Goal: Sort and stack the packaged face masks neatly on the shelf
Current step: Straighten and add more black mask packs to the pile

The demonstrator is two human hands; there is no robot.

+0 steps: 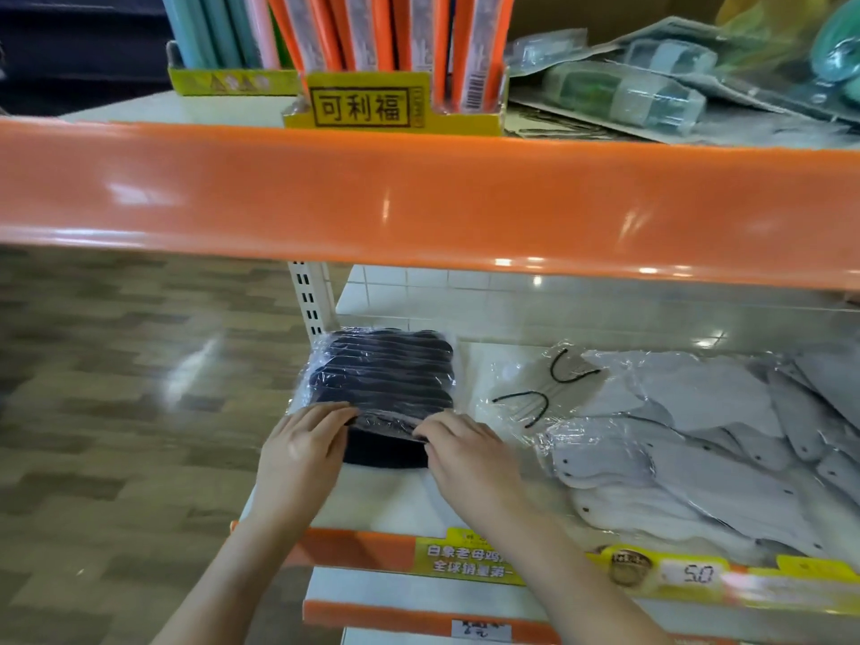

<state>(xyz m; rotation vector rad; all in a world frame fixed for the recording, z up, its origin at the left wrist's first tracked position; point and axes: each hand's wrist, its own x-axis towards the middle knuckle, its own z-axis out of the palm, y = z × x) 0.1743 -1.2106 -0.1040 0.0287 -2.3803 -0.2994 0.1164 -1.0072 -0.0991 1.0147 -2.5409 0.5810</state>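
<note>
A pack of black face masks (379,379) in clear, crinkled plastic wrap lies flat on the white shelf (386,495), just left of the frame's centre and against the shelf's left end by its upright. The dark masks show through as overlapping ridges, and the near end rests on another dark pack. To its right, in the lower right of the frame, loose packs of grey face masks (698,439) lie spread and overlapping, untidy, some with black ear loops showing.
</note>
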